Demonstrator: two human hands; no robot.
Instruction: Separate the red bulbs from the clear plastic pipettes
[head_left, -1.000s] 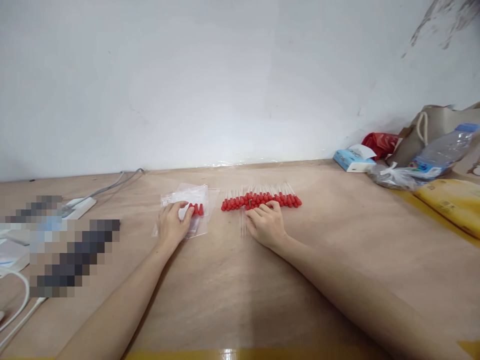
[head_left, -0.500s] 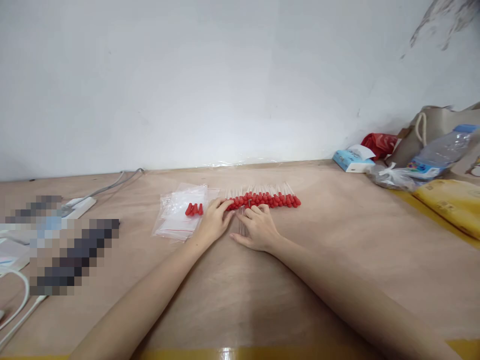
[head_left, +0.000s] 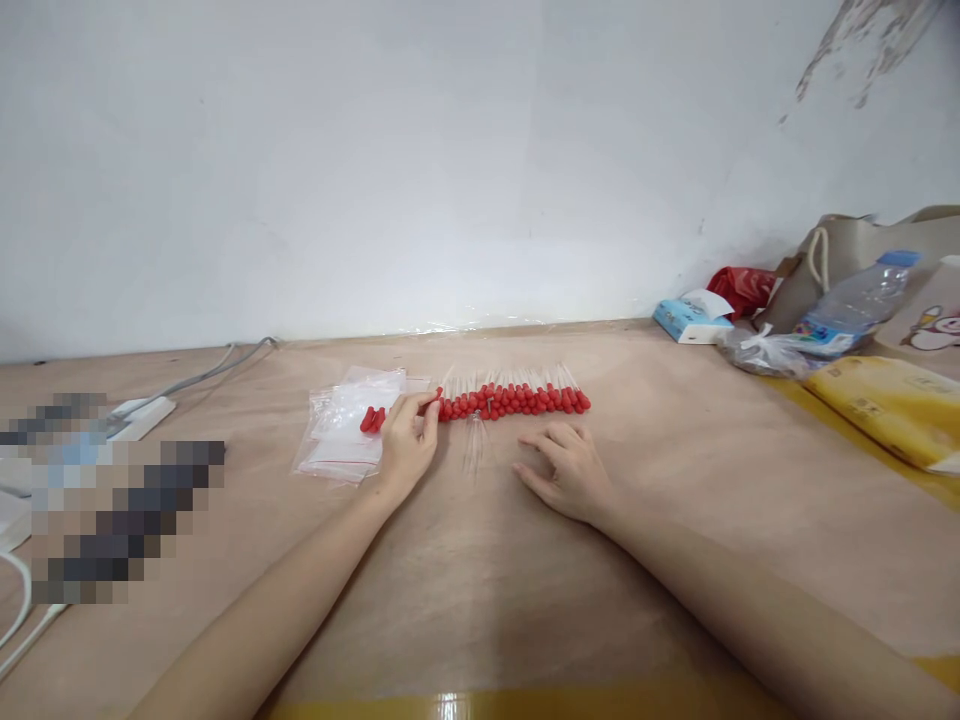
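Several droppers with red rubber bulbs and thin clear tubes [head_left: 517, 398] lie side by side in a long row, bulbs mostly toward me. At the row's left end my left hand [head_left: 409, 435] pinches a dropper [head_left: 439, 394] by its red bulb between thumb and fingers. My right hand [head_left: 566, 470] rests in front of the row, fingers apart, holding nothing. A few loose clear tubes [head_left: 474, 450] point toward me between my hands. Clear zip bags [head_left: 341, 450] lie left of my left hand, with a couple of loose red bulbs [head_left: 373, 419] on them.
A blue tissue pack [head_left: 691, 320], a knotted clear bag [head_left: 766, 352], a plastic bottle [head_left: 855, 305] and a yellow packet [head_left: 892, 410] sit at the right. On the left are a white power strip [head_left: 146, 420] and cables. The wall [head_left: 450, 170] stands behind.
My right hand has moved right, away from the row, and opened. My left hand has shifted slightly left to the row's end. Loose tubes between my hands now show more fully.
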